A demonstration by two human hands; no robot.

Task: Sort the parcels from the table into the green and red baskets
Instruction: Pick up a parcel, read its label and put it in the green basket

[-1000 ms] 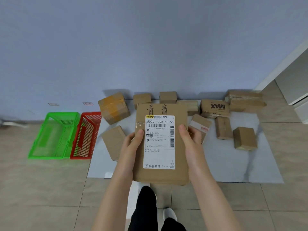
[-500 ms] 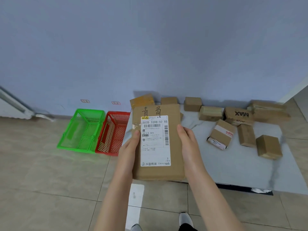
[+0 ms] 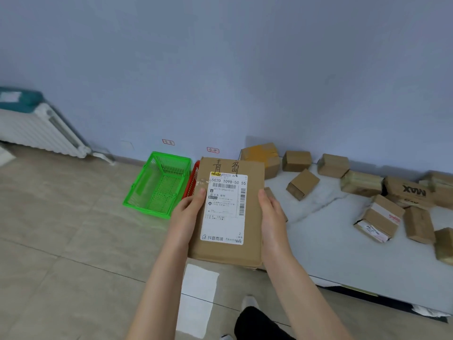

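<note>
Our left hand [image 3: 188, 212] and right hand [image 3: 270, 212] clasp the sides of a flat brown cardboard parcel [image 3: 226, 251]. We hold it over the tabletop's [image 3: 343, 241] left edge, hiding most of the red plastic basket [image 3: 193, 179].

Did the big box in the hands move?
Yes. The big box went left from over the table; it now hides most of the red basket, beside the green basket.

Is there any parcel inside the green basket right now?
No, the green basket shows only bare mesh, while the flat parcel is gripped by the left hand and right hand.
</note>
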